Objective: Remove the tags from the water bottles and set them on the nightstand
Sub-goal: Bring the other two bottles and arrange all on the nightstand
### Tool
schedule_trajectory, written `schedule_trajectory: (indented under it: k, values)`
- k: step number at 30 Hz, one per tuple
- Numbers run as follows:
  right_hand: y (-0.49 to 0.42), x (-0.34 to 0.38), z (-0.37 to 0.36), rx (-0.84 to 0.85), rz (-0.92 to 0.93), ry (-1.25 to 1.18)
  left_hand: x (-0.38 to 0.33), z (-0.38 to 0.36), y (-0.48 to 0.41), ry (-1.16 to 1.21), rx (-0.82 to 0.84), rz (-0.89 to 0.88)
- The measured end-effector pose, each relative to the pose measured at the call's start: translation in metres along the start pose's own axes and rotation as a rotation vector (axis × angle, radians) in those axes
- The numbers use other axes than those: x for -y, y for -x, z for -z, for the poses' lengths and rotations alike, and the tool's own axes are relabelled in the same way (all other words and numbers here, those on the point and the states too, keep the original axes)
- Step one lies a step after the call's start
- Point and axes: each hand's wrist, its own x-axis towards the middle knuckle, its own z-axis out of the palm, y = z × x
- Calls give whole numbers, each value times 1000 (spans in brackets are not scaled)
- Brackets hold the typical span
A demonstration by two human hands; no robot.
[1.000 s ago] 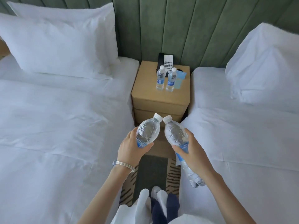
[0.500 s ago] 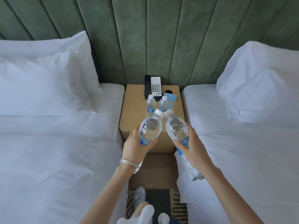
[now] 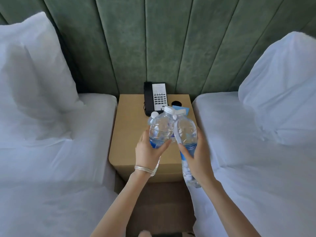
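Both hands carry bottles over the near half of the nightstand (image 3: 130, 134): left hand (image 3: 148, 151) is wrapped round the left bottle (image 3: 160, 129), right hand (image 3: 196, 156) round the right bottle (image 3: 186, 134). Each bottle's long axis tilts up and away, caps nearly touching beside the telephone (image 3: 155, 97) at the far edge. Bare nightstand top lies directly below, left hand nearer the open left side. Compared with half a second ago, the bottles have advanced farther over the nightstand.
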Motion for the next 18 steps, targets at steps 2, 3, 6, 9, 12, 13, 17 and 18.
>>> schedule_trajectory:
  k: [2, 3, 6, 9, 12, 13, 17, 18]
  values:
    - [-11, -31, -20, -42, 33, 14, 28, -24, -10, 38, -28, -34]
    - [-17, -47, -30, -61, 52, 17, 41, -35, -15, 56, -35, -57]
    - [-28, -93, -54, -128, 106, -9, 80, -65, -27, 106, -61, -115]
    - [-36, -135, -79, -217, 179, 15, 117, -93, -34, 146, -97, -144]
    - [-44, -173, -101, -266, 248, -13, 148, -115, -35, 201, -125, -194]
    - [-45, -185, -108, -284, 267, -25, 157, -121, -34, 216, -125, -214]
    - [-49, -214, -125, -390, 390, -83, 183, -136, -31, 278, -159, -297]
    - [-52, -217, -127, -419, 422, -110, 186, -140, -31, 289, -178, -325]
